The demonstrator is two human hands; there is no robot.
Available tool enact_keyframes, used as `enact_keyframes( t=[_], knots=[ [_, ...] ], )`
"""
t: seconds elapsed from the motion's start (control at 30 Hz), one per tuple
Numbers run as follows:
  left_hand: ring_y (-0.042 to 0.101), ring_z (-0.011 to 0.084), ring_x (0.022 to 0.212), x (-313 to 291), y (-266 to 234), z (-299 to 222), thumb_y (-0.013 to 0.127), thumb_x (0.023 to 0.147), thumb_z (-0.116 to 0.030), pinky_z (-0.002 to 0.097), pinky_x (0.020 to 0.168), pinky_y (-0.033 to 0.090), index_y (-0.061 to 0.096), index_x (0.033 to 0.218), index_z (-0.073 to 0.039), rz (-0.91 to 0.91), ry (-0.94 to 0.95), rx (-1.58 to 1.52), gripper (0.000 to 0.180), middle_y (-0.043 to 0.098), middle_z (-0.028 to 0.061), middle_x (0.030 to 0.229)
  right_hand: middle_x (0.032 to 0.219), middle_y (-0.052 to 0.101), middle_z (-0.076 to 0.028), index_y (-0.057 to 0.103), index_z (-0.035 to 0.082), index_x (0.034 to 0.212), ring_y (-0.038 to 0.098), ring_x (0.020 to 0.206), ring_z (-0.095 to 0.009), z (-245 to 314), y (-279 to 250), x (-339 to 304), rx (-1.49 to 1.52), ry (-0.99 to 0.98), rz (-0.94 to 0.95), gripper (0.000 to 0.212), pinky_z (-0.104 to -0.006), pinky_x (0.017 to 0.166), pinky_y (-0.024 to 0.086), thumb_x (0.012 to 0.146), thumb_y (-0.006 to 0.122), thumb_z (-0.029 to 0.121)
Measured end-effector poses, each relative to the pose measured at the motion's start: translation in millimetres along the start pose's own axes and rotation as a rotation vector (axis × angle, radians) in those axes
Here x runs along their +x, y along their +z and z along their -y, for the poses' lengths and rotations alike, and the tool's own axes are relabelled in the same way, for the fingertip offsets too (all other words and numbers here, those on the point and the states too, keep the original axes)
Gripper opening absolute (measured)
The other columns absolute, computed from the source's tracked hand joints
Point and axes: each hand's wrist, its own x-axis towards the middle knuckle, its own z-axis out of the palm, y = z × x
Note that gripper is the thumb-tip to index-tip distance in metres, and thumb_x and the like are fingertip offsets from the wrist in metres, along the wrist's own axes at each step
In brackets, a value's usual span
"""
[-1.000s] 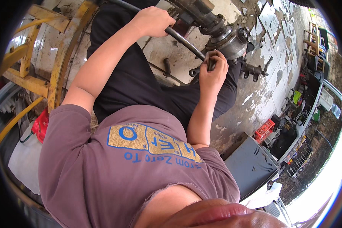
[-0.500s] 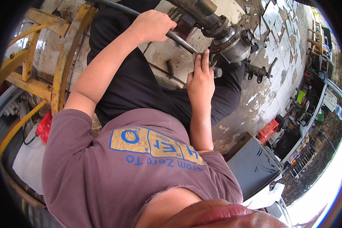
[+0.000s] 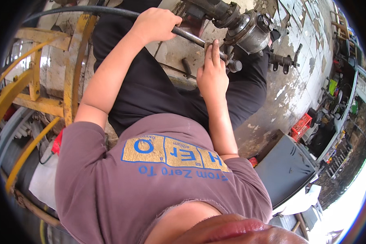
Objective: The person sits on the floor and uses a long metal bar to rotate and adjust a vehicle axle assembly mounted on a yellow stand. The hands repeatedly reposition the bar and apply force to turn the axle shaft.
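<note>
My left hand [image 3: 155, 25] is closed around a long dark metal bar [image 3: 189, 36], which slants from the upper left down to a metal assembly [image 3: 250, 32]. My right hand [image 3: 213, 77] lies at the bar's lower end, two fingers stretched over it. Its remaining fingers look bent and are partly hidden. Beyond those fingertips a round metal end piece [image 3: 235, 66] sticks out, close under the assembly's rounded housing. My legs in black trousers [image 3: 146, 77] lie spread on either side, with the housing close to my right leg.
A yellow metal frame [image 3: 71, 69] stands at the left. A short dark cylinder [image 3: 186, 67] rests on the floor between my legs. Right of the assembly is a bracketed metal part [image 3: 282, 61]. A grey box-shaped cabinet [image 3: 282, 166] and a red crate [image 3: 301, 127] stand at the right.
My left hand has drawn the bar slightly left and toward me, and its slant is flatter. My right hand stays at the lower end. The whole view has shifted a little.
</note>
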Motion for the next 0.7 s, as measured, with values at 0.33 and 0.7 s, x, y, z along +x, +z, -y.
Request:
enact_keyframes(
  t=[0.33, 0.7],
  knots=[
    [0.079, 0.0332, 0.094, 2.2, -2.0, 1.6, 0.084, 0.088, -0.031, 0.0484, 0.083, 0.063, 0.08, 0.104, -0.016, 0.005, 0.027, 0.047, 0.022, 0.081, 0.0072, 0.094, 0.184, 0.037, -0.008, 0.055, 0.0, 0.163, 0.069, 0.1, -0.033, -2.0, 10.5, 7.4, 0.053, -0.076, -0.109, 0.078, -0.0427, 0.078, 0.067, 0.088, 0.074, 0.013],
    [0.079, 0.0336, 0.093, 2.8, -9.1, -3.1, 0.085, 0.086, -0.033, 0.0493, 0.081, 0.062, 0.081, 0.101, -0.017, 0.032, 0.01, 0.062, 0.022, 0.081, 0.0093, 0.093, 0.184, 0.038, -0.005, 0.054, 0.005, 0.167, 0.069, 0.093, -0.031, -0.2, 11.2, 3.9, 0.08, -0.06, -0.098, 0.082, -0.0426, 0.078, 0.067, 0.088, 0.075, 0.013]
  ],
)
